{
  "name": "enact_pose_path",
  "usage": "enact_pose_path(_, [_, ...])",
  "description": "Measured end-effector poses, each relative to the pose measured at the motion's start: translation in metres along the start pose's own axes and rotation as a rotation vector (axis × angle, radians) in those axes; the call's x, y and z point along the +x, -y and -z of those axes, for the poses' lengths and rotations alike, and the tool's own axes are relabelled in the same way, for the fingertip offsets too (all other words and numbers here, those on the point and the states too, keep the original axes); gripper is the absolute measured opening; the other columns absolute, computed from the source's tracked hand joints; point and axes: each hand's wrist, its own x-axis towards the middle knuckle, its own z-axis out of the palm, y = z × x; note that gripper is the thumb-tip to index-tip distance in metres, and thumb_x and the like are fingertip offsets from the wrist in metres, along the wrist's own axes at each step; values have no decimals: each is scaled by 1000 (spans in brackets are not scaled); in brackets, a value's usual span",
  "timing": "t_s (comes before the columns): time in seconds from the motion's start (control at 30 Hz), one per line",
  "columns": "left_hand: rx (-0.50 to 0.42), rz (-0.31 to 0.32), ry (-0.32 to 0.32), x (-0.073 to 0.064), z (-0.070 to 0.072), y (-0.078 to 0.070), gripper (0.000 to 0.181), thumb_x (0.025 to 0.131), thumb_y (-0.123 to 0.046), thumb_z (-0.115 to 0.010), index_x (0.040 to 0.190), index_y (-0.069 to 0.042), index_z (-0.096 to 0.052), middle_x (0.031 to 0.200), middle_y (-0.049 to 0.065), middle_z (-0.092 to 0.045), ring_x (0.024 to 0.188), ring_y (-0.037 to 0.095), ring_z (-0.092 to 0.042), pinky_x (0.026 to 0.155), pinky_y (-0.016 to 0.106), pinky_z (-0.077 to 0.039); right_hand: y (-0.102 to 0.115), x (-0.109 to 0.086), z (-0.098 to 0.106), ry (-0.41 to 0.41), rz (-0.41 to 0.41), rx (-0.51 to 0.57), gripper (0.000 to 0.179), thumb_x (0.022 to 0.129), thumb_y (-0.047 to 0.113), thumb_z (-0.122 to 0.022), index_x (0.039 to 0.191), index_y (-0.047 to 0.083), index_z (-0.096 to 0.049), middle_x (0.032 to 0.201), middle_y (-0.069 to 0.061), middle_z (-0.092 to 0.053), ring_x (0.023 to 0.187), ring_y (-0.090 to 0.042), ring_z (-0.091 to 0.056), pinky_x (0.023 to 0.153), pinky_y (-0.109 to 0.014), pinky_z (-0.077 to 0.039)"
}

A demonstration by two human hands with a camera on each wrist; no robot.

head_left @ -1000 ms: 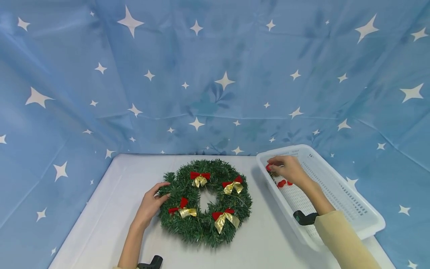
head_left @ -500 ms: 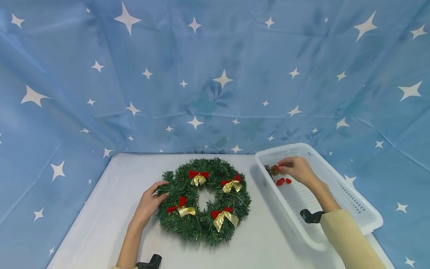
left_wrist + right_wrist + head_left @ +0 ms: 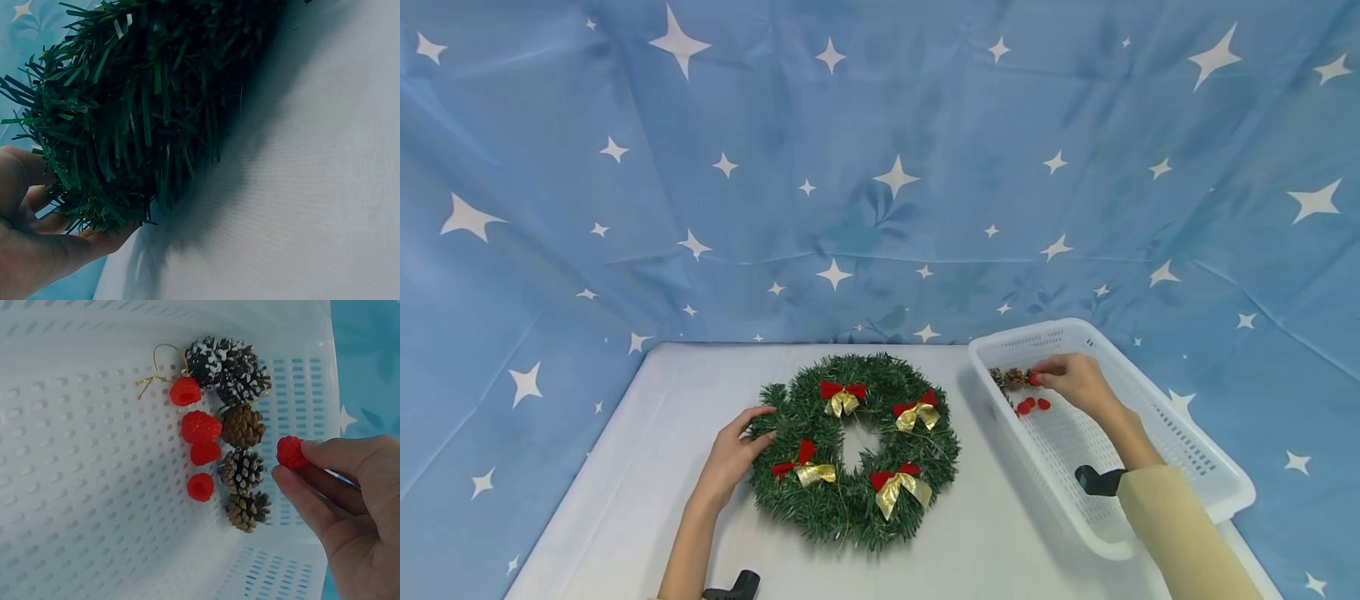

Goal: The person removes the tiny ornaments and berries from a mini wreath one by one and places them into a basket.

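A green wreath (image 3: 936, 475) with several red-and-gold bows (image 3: 898, 492) lies flat on the white table. My left hand (image 3: 730, 454) grips its outer left edge; in the left wrist view the thumb and fingers (image 3: 100, 244) go round the bristly green strands (image 3: 137, 119). Over the far end of the white basket, my right hand (image 3: 1078, 383) pinches a red artificial raspberry (image 3: 291, 452) between thumb and fingertips. Below it in the basket lie several more raspberries (image 3: 201, 427), one with a gold string loop, beside a row of pine cones (image 3: 242, 470), the far ones white-tipped.
The perforated white basket (image 3: 1180, 433) stands at the table's right side, its long wall rising between the wreath and the right hand. White cloth covers the table (image 3: 625, 500). A blue star-printed curtain (image 3: 850, 208) hangs behind and along both sides.
My right hand has moved rightward within the basket, lifting the raspberry away from the pine cones, which now show more. My left hand stays on the wreath's edge.
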Motion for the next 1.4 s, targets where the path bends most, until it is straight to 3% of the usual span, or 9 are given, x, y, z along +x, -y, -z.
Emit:
enact_pose_path(0.33, [-3,-2,5,-2,1,-3,48,103,-18,-63,150,-18,-51,169,19,-23,136,46,-53,106,58,-47,-17,3,1,-50,-36,-58,21,96,6,-66,108,-10,-75,101,-28,-75,85,-39,-72,69,-48,-59])
enact_pose_path(0.6, [-9,6,-3,-2,-1,-2,48,103,-18,-63,149,-19,-52,169,18,-25,134,44,-55,105,57,-47,-27,5,-4,-14,-111,-61,21,95,5,-66,105,-11,-75,96,-26,-75,81,-35,-71,66,-45,-58])
enact_pose_path(0.8, [-8,-5,-4,-2,-1,-2,48,103,-18,-63,149,-18,-52,169,18,-25,133,43,-57,107,58,-46,-37,5,-9,13,-124,-64,19,95,2,-65,104,-13,-72,96,-28,-73,79,-34,-70,64,-42,-57])
enact_pose_path(1.03, [-7,4,-11,-1,0,-2,47,103,-18,-63,149,-20,-53,168,16,-28,129,39,-60,95,44,-51,-43,6,-13,20,-128,-58,17,93,1,-67,101,-13,-72,92,-26,-74,75,-28,-69,63,-40,-55])
enact_pose_path(1.17, [-9,-4,-2,-3,0,-3,48,103,-18,-63,150,-17,-52,169,18,-25,133,43,-56,102,51,-50,-45,7,-16,37,-153,-50,18,92,1,-67,102,-13,-72,91,-26,-74,74,-27,-69,63,-39,-55])
enact_pose_path(1.4, [-21,-12,2,-3,0,-3,48,103,-17,-64,150,-16,-52,169,18,-25,138,47,-51,114,64,-37,-47,10,-20,63,-167,-33,17,92,0,-68,102,-13,-71,91,-24,-74,75,-26,-68,66,-40,-57])
